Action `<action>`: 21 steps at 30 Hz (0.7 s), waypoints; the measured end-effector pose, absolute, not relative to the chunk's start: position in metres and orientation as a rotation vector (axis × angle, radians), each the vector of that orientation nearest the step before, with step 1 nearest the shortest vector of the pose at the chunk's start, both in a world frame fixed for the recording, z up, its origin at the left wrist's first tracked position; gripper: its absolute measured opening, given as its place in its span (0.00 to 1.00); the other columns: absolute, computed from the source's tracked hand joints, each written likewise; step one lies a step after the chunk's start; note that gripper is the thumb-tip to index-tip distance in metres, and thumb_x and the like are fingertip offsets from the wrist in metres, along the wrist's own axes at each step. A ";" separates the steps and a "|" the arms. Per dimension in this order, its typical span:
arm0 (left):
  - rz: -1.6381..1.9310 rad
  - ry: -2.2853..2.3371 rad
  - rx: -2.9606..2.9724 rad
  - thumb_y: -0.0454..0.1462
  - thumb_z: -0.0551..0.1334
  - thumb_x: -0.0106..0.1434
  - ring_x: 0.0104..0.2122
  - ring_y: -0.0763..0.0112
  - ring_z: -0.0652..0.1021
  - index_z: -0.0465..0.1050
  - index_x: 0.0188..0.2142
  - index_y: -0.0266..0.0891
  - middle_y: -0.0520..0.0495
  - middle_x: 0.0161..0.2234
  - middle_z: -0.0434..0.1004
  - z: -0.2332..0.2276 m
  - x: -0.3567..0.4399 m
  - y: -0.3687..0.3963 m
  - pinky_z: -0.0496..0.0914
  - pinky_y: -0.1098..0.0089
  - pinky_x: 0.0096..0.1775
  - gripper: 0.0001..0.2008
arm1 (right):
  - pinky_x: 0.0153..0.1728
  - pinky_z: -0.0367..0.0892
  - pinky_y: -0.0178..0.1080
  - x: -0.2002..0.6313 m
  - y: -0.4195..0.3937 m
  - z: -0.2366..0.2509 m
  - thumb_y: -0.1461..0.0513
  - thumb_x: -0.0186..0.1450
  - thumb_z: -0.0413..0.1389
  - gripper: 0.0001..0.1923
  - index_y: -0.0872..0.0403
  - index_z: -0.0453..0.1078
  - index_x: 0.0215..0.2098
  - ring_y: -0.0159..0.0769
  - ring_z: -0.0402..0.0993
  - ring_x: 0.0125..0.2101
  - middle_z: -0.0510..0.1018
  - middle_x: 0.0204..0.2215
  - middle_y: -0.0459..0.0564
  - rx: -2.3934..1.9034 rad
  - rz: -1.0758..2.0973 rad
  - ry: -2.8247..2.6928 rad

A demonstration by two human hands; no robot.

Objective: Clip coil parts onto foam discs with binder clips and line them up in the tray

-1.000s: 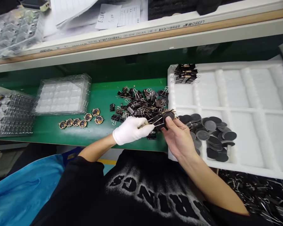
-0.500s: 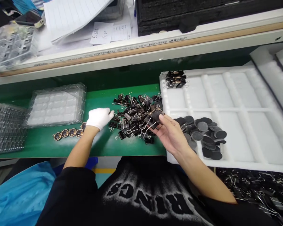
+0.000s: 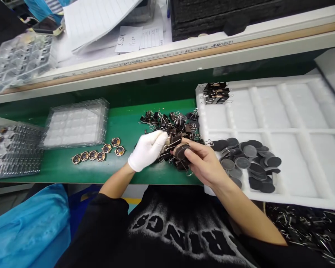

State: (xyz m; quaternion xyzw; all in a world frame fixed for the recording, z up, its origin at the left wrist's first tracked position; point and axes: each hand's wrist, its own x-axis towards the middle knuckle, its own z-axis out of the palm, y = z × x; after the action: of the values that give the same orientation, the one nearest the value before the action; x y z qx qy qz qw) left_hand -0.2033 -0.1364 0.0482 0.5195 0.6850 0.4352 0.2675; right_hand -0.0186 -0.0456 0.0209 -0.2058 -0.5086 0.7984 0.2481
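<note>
In the frame's centre, the bare right hand (image 3: 205,163) pinches a black disc (image 3: 181,151) with its fingertips; the gloved left hand (image 3: 147,150) grasps a binder clip (image 3: 171,143) touching the disc.

One head-worn view looks forward and down, close over the green bench (image 3: 72,169), shelf beyond it.

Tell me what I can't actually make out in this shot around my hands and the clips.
Head view only:
- Black disc in the right hand: mostly covered by fingers; any clips on it are unclear.
- Left hand: glove hides what it pinches.
- Binder clip pile: too tangled to count.
- Paper slips on the shelf: handwriting too small.
- Foam tray: cut off at the right edge.
</note>
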 end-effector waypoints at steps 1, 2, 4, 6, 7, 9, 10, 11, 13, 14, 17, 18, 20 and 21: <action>1.129 1.849 1.435 0.49 0.48 0.78 0.21 0.75 0.69 0.69 0.31 0.41 0.54 0.21 0.67 0.048 -0.200 -0.136 0.66 0.70 0.29 0.23 | 0.65 0.67 0.51 -0.016 -0.045 0.020 0.49 0.67 0.68 0.13 0.44 0.85 0.46 0.46 0.74 0.61 0.82 0.56 0.50 -0.602 2.147 -1.398; 1.072 1.848 1.490 0.49 0.46 0.78 0.22 0.74 0.69 0.69 0.32 0.41 0.53 0.22 0.69 0.049 -0.198 -0.136 0.66 0.69 0.30 0.24 | 0.65 0.67 0.51 -0.014 -0.044 0.018 0.50 0.66 0.68 0.14 0.44 0.84 0.47 0.46 0.76 0.59 0.84 0.53 0.49 -0.638 2.112 -1.411; 0.947 1.864 1.586 0.49 0.48 0.76 0.23 0.73 0.69 0.69 0.32 0.41 0.53 0.23 0.70 0.053 -0.196 -0.137 0.65 0.68 0.30 0.22 | 0.65 0.68 0.50 -0.008 -0.043 0.014 0.50 0.65 0.70 0.14 0.44 0.85 0.47 0.45 0.78 0.57 0.85 0.51 0.48 -0.674 2.048 -1.437; 0.842 1.947 1.601 0.51 0.58 0.69 0.22 0.74 0.67 0.66 0.29 0.41 0.55 0.21 0.68 0.058 -0.192 -0.138 0.63 0.69 0.29 0.18 | 0.64 0.69 0.49 -0.004 -0.041 0.011 0.51 0.64 0.70 0.14 0.44 0.85 0.47 0.45 0.78 0.57 0.84 0.52 0.48 -0.688 2.015 -1.456; 0.806 2.003 1.586 0.51 0.63 0.65 0.21 0.75 0.67 0.65 0.27 0.42 0.56 0.20 0.67 0.060 -0.189 -0.137 0.62 0.70 0.29 0.19 | 0.63 0.70 0.48 -0.002 -0.041 0.010 0.51 0.65 0.70 0.14 0.44 0.84 0.47 0.44 0.78 0.56 0.84 0.53 0.48 -0.685 2.006 -1.467; 0.800 2.081 1.563 0.51 0.65 0.62 0.20 0.76 0.65 0.62 0.25 0.42 0.58 0.18 0.64 0.062 -0.184 -0.136 0.61 0.70 0.28 0.20 | 0.62 0.70 0.46 0.001 -0.040 0.011 0.51 0.66 0.68 0.14 0.43 0.84 0.48 0.44 0.78 0.56 0.84 0.53 0.47 -0.658 1.987 -1.503; 0.804 2.092 1.576 0.51 0.65 0.63 0.20 0.77 0.65 0.61 0.25 0.42 0.58 0.17 0.63 0.063 -0.183 -0.136 0.61 0.70 0.28 0.21 | 0.62 0.70 0.45 0.002 -0.038 0.013 0.51 0.67 0.67 0.13 0.43 0.84 0.48 0.43 0.78 0.57 0.83 0.53 0.47 -0.641 1.970 -1.536; 0.797 2.089 1.601 0.50 0.64 0.63 0.20 0.77 0.64 0.60 0.24 0.42 0.59 0.17 0.62 0.063 -0.184 -0.136 0.60 0.70 0.28 0.21 | 0.61 0.70 0.44 0.004 -0.036 0.017 0.51 0.68 0.66 0.12 0.43 0.84 0.48 0.43 0.77 0.58 0.83 0.53 0.47 -0.629 1.944 -1.579; 0.755 2.069 1.673 0.49 0.63 0.64 0.19 0.77 0.63 0.58 0.23 0.42 0.58 0.17 0.61 0.064 -0.188 -0.136 0.59 0.71 0.27 0.21 | 0.58 0.72 0.43 0.010 -0.029 0.026 0.51 0.71 0.63 0.12 0.44 0.83 0.50 0.42 0.78 0.56 0.83 0.53 0.47 -0.628 1.877 -1.703; 0.732 2.063 1.715 0.48 0.63 0.64 0.19 0.77 0.62 0.57 0.23 0.42 0.58 0.17 0.60 0.064 -0.191 -0.136 0.57 0.71 0.26 0.21 | 0.55 0.73 0.43 0.013 -0.024 0.030 0.51 0.72 0.62 0.13 0.44 0.83 0.50 0.42 0.80 0.52 0.84 0.51 0.48 -0.634 1.843 -1.785; 0.681 2.032 1.864 0.47 0.61 0.64 0.18 0.78 0.57 0.49 0.21 0.42 0.58 0.16 0.53 0.067 -0.202 -0.137 0.52 0.70 0.25 0.24 | 0.44 0.75 0.41 0.023 -0.007 0.043 0.51 0.73 0.60 0.12 0.46 0.82 0.48 0.40 0.81 0.40 0.85 0.42 0.48 -0.621 1.772 -2.048; 0.670 2.003 1.915 0.47 0.61 0.65 0.18 0.78 0.55 0.47 0.21 0.43 0.58 0.16 0.50 0.069 -0.204 -0.137 0.51 0.69 0.25 0.25 | 0.42 0.75 0.41 0.026 -0.002 0.046 0.51 0.72 0.61 0.12 0.47 0.83 0.46 0.40 0.81 0.38 0.85 0.40 0.48 -0.601 1.757 -2.129; 0.633 1.895 1.995 0.46 0.60 0.66 0.19 0.78 0.53 0.47 0.21 0.42 0.58 0.17 0.47 0.072 -0.207 -0.135 0.50 0.68 0.25 0.25 | 0.41 0.76 0.41 0.030 0.006 0.049 0.52 0.70 0.63 0.11 0.48 0.83 0.44 0.42 0.82 0.39 0.86 0.40 0.48 -0.551 1.714 -2.263; 0.602 1.830 2.016 0.46 0.59 0.67 0.19 0.77 0.52 0.47 0.21 0.42 0.58 0.17 0.47 0.074 -0.208 -0.134 0.50 0.68 0.25 0.25 | 0.40 0.76 0.42 0.031 0.009 0.050 0.53 0.69 0.64 0.11 0.47 0.84 0.44 0.43 0.82 0.39 0.86 0.40 0.48 -0.525 1.690 -2.308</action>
State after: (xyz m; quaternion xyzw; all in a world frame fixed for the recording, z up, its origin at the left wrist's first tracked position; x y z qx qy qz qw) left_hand -0.2078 -0.1338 0.0745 0.7117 0.6461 0.2124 0.1757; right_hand 0.0309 0.0087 0.0497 -0.1792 -0.7881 0.5773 0.1163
